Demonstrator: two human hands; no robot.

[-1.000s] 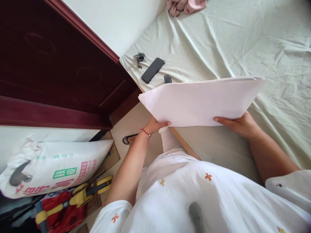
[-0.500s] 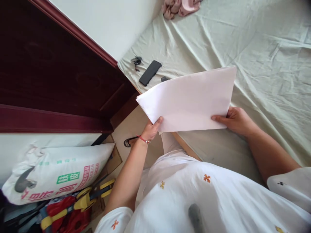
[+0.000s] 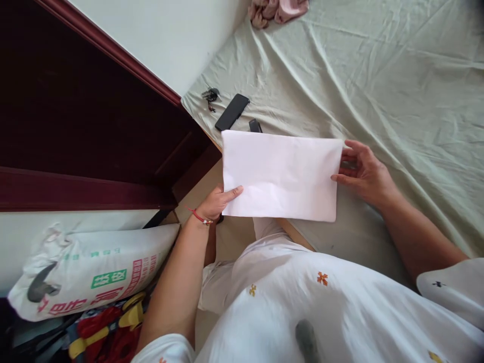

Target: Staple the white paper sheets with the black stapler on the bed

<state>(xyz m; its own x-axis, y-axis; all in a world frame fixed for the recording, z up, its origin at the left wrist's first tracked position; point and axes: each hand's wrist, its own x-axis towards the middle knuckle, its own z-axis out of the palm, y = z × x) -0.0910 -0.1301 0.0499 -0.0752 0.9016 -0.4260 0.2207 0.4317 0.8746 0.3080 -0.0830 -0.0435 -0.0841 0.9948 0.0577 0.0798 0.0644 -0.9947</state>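
Note:
A white sheet of paper (image 3: 282, 174), perhaps a thin stack, lies nearly flat in front of my body, above the edge of the bed. My left hand (image 3: 217, 202) grips its lower left corner, thumb on top and the other fingers hidden underneath. At the right edge, my right hand (image 3: 365, 174) lightly pinches the paper: its thumb tip overlaps the front while the curled fingers reach the edge, their tips partly hidden. Faint creases cross the paper's surface.
On the bed sheet (image 3: 397, 96) beyond the paper lie a black phone (image 3: 232, 112), keys (image 3: 210, 95) and a small black object (image 3: 255, 125). Pink cloth (image 3: 278, 11) sits farther back. A dark red wooden panel (image 3: 94, 101) and a printed white sack (image 3: 102, 267) stand at left.
The paper has come down and levelled out, its raised right side now lower. My left hand moved left, and my right hand shifted its hold, with its fingers now more visible.

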